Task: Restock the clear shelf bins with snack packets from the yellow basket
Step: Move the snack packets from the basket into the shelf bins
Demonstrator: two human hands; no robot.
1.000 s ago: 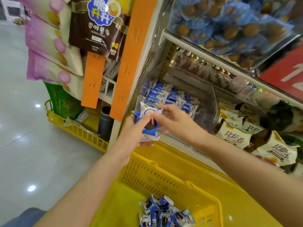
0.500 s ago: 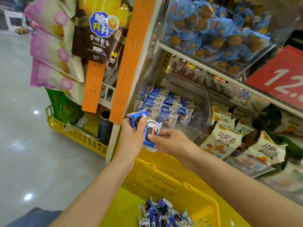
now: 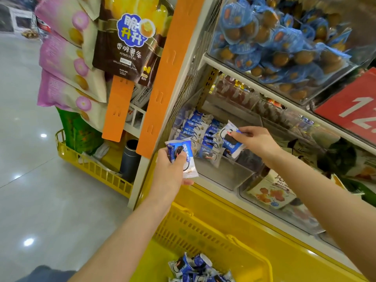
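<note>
Gripping blurred packets (image 3: 181, 157), left hand (image 3: 168, 178), right hand (image 3: 257, 140) (basket (image 3: 193, 233) cropped)

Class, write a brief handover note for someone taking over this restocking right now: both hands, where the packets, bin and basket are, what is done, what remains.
Left hand grips one blue packet just in front of the clear bin.
Right hand pinches a second blue packet over the bin's open top.
Done: rows of matching packets lie in the bin's back left; its front right looks bare.
Left: place both held packets, then the pile of packets in the yellow basket below.
</note>
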